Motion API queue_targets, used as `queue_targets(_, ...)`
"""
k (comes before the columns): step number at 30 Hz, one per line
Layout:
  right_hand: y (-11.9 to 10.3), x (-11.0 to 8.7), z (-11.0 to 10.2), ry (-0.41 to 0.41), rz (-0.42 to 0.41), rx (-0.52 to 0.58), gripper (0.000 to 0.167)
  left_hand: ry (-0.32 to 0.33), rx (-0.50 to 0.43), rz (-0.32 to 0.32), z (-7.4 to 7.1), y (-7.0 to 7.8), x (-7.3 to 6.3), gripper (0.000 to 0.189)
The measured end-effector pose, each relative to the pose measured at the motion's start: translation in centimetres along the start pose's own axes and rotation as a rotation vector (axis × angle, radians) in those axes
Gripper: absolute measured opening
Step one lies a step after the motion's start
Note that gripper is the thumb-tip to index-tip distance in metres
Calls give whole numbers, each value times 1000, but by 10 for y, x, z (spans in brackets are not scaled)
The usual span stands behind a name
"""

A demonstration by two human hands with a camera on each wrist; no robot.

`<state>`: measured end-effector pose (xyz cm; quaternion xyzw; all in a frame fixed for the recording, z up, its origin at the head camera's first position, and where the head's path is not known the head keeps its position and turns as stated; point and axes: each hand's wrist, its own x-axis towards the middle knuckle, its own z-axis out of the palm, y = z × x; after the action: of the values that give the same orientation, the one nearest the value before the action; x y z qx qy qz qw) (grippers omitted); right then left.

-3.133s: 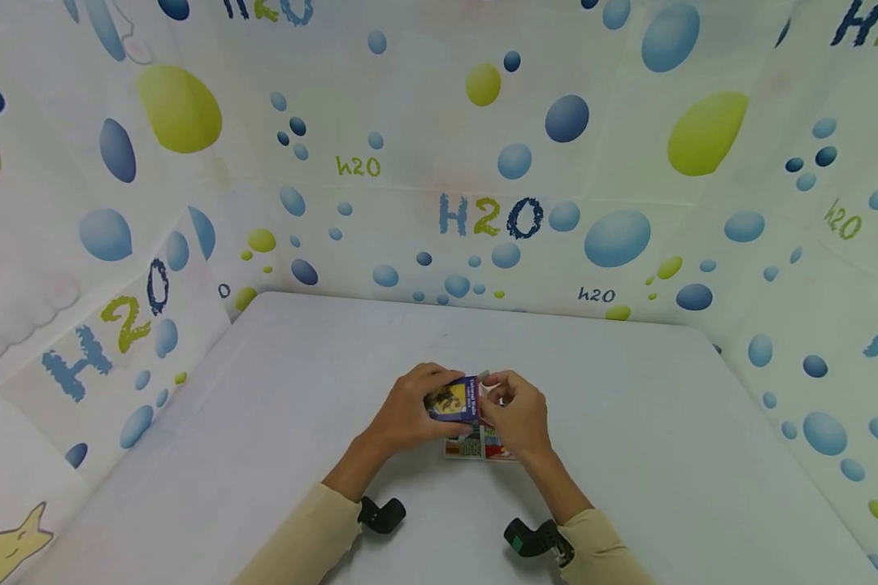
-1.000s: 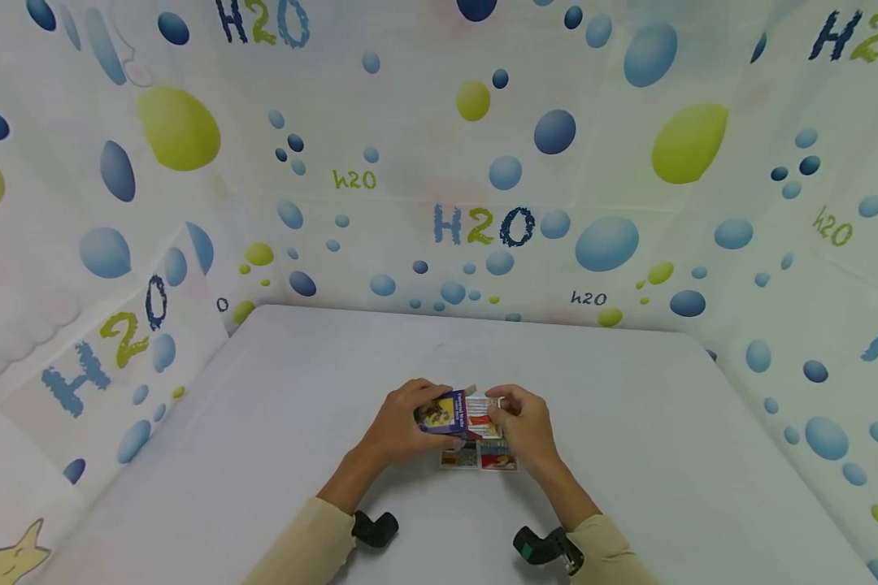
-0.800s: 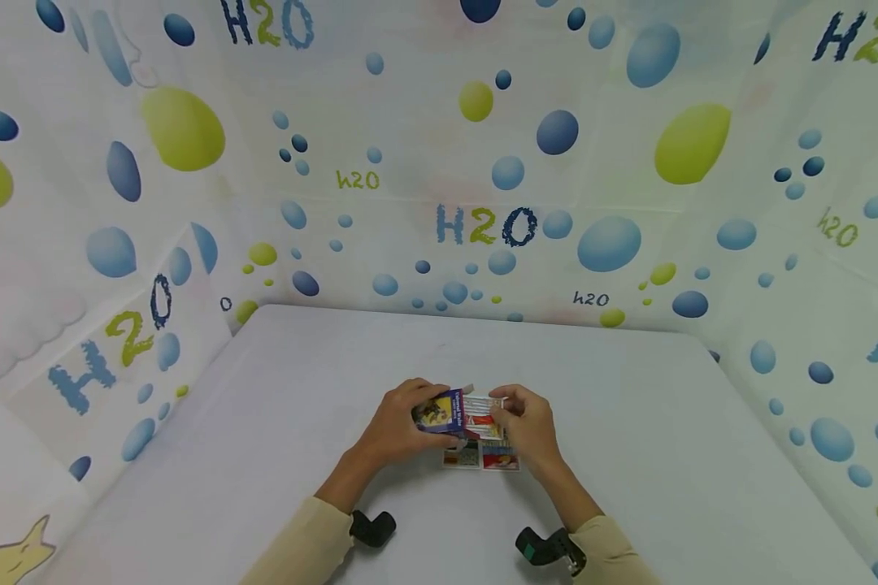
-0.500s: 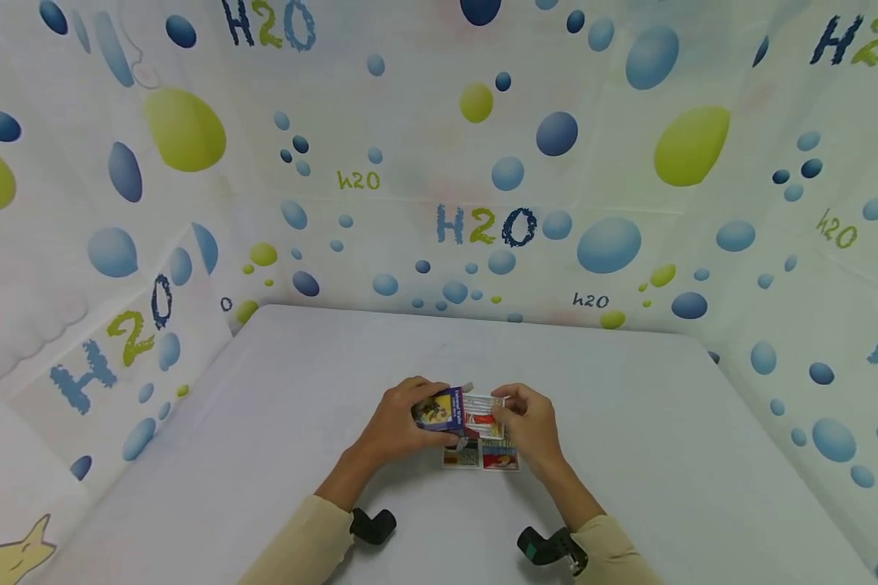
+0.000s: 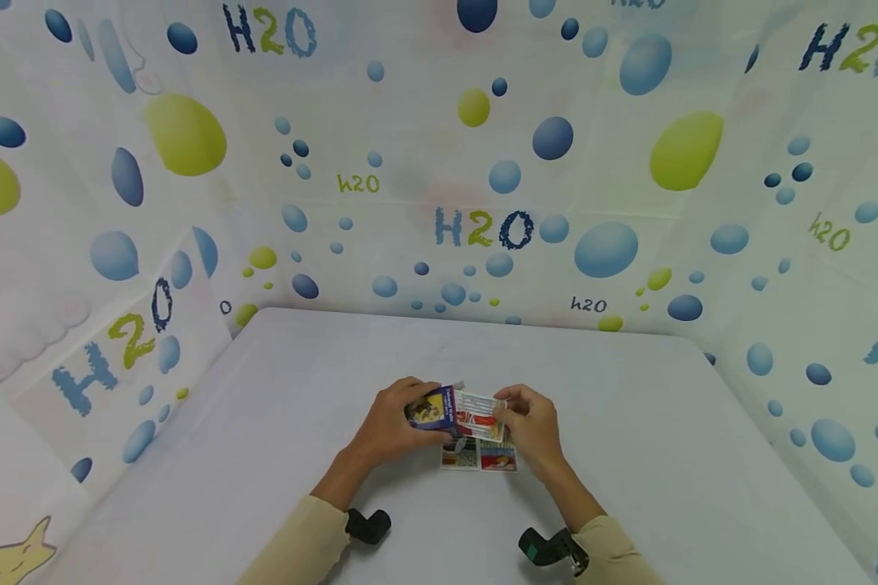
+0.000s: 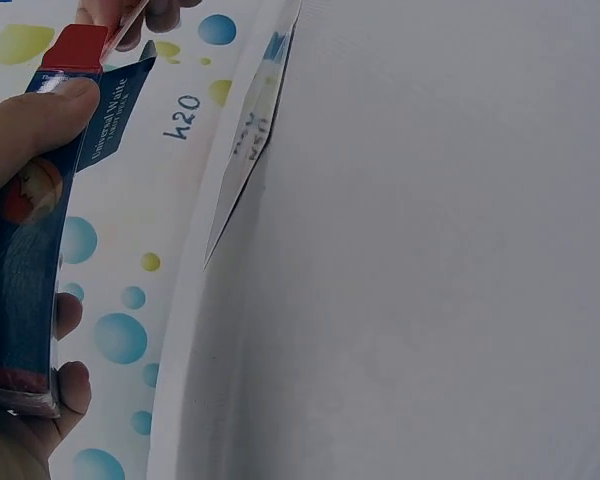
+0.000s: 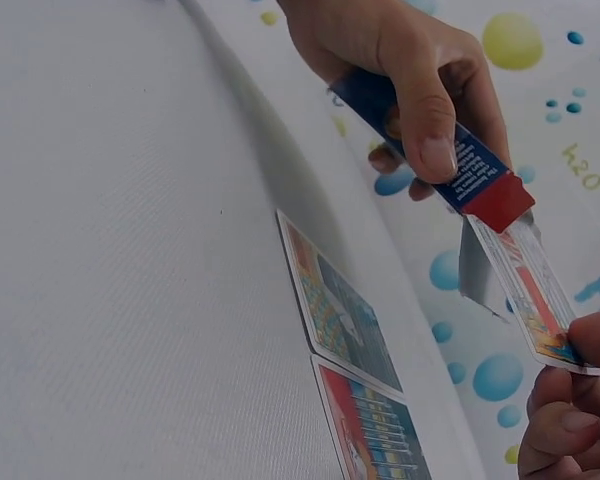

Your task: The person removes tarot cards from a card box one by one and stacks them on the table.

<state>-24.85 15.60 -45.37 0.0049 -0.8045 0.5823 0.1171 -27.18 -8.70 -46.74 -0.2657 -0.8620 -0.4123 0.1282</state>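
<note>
My left hand grips a blue tarot card box labelled "Universal Waite". The box's end flap is folded open, red on its inner side. From that end a tarot card sticks out, mostly exposed, with several white sword shapes and a red figure. The thumb and fingers of my right hand pinch its outer end. Whether more cards sit inside the box is hidden. Below lie two tarot cards side by side on the table, a left card and a right card, partly covered in the head view.
A white cloth covers the table. Behind and beside it hang printed sheets with blue and green drops. A black wrist camera is strapped to the left wrist, another wrist camera to the right.
The card has slid out of the box, from barely showing to mostly exposed. My left hand has shifted a little left with the box, while my right hand keeps its pinch.
</note>
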Motion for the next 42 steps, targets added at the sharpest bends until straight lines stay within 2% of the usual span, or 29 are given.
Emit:
queue_targets(8, 4, -1, 0, 4, 10, 38, 12, 4, 4, -17, -2, -6, 0, 76)
queue_targets(18, 8, -2, -1, -24, 4, 59, 11, 38, 10, -14, 1, -9, -1, 72)
queue_targets(23, 10, -3, 1, -49, -7, 24, 15, 19, 23, 1, 2, -10, -1, 75)
queue_targets(32, 14, -3, 3, -122, -10, -31, 17, 5, 36, -16, 5, -11, 0, 76)
queue_targets(42, 19, -1, 3, -84, 6, -101, 5, -77, 24, -68, 9, -5, 4, 76)
